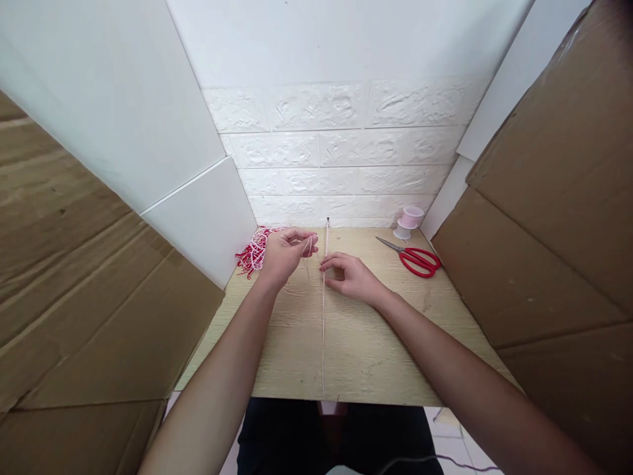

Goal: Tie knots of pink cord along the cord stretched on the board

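Observation:
A pale cord (323, 330) runs straight down the middle of the wooden table, from a small dark peg (328, 219) by the wall to the front edge. Its upper stretch looks knotted or braided. Left of the cord, my left hand (289, 254) pinches a thin white thread (307, 260) that hangs in a loop from the fingertips. My right hand (349, 277) is at the cord from the right, just below the braided stretch, thumb and fingers curled closed around it. Exactly how the thread meets the cord between the hands is too fine to tell.
A heap of red and white cords (253, 254) lies behind my left hand. Red-handled scissors (415, 257) rest at the right, points toward the back left. Behind them are stacked a pink spool (411, 216) and a white spool (402, 230). Cardboard panels (554, 231) flank both sides.

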Tool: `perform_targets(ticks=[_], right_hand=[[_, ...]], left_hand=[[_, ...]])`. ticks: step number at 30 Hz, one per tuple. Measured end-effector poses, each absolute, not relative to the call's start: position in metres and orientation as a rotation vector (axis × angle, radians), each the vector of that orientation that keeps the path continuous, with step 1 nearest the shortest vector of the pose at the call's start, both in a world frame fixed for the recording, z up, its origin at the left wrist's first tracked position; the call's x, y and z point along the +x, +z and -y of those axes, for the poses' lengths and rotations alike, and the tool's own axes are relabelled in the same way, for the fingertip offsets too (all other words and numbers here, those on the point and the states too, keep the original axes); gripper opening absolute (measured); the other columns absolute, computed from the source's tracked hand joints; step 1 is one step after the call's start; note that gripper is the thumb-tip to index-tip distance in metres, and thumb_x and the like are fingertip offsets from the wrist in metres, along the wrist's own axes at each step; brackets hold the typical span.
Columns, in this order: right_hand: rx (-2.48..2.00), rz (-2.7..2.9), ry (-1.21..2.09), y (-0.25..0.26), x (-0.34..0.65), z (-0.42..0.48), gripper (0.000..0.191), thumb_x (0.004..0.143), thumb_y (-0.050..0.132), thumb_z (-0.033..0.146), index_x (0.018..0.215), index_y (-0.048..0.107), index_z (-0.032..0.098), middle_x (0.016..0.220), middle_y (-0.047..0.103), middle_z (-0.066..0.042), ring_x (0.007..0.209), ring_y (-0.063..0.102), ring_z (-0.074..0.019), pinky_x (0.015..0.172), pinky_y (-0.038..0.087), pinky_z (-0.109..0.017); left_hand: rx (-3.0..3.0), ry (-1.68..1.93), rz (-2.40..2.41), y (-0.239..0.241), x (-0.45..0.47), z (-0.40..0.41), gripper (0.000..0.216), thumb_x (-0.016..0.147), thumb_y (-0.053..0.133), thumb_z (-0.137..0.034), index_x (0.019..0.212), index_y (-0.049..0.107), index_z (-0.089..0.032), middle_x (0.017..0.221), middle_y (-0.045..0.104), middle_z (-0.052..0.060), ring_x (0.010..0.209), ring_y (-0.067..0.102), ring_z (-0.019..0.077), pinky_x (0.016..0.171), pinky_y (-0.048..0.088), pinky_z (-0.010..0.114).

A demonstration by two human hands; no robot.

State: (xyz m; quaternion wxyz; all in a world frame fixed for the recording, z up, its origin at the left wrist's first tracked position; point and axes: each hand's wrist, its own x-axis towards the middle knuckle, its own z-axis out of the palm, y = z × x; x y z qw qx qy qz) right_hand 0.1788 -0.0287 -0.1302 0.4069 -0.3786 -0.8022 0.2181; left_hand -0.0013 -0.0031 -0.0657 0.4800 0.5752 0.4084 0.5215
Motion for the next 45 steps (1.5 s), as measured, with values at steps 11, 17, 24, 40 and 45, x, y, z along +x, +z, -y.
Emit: perform_targets(ticks=[11,17,24,40,45], right_hand=[[-0.991,2.014,0.542,-0.127,0.181,0.033,0.028,0.078,0.059,0.008,0.102,0.068,0.020,0.104,0.068,-0.005,0.093,0.063,-0.0182,0.088,0.048,-0.034],[-1.083,1.939,0.485,-0.120,0.182,0.036,0.023,0.075,0.059,0.009,0.095,0.065,0.019,0.098,0.065,-0.005,0.097,0.058,-0.0199,0.087,0.044,-0.034],[-1.154,1.961,0.458,-0.120,0.181,0.035,0.013,0.075,0.062,0.015,0.087,0.059,0.018,0.086,0.061,-0.003,0.080,0.054,-0.0174,0.075,0.042,-0.031],[-1.096,2.094,0.403,-0.118,0.187,0.035,0.017,0.070,0.054,0.003,0.077,0.058,0.019,0.078,0.057,-0.002,0.079,0.053,-0.0171,0.073,0.040,-0.029],[-1.134,2.136,0.368,-0.120,0.186,0.036,0.015,0.072,0.059,0.007,0.079,0.065,0.019,0.079,0.060,-0.003,0.081,0.056,-0.0186,0.078,0.042,-0.031]], left_hand=[[1.424,1.275,-1.076,-0.067,-0.001,0.003,0.044,0.064,0.084,-0.046,0.083,0.068,-0.010,0.088,0.069,0.009,0.073,0.069,0.0186,0.060,0.054,0.026],[1.457,1.242,-1.061,-0.069,0.000,0.002,0.044,0.064,0.084,-0.047,0.084,0.070,-0.011,0.083,0.069,0.009,0.075,0.068,0.0179,0.060,0.053,0.025],[1.498,1.215,-1.063,-0.073,-0.001,0.000,0.042,0.065,0.083,-0.047,0.086,0.072,-0.012,0.081,0.069,0.008,0.071,0.065,0.0151,0.058,0.050,0.022],[1.733,1.014,-1.160,-0.074,-0.001,0.002,0.031,0.068,0.079,-0.041,0.082,0.078,-0.013,0.069,0.068,0.006,0.055,0.054,0.0103,0.050,0.039,0.022],[1.450,0.885,-1.137,-0.072,-0.002,0.005,0.031,0.068,0.079,-0.036,0.085,0.074,-0.011,0.071,0.069,0.010,0.056,0.063,0.0148,0.048,0.043,0.022]])
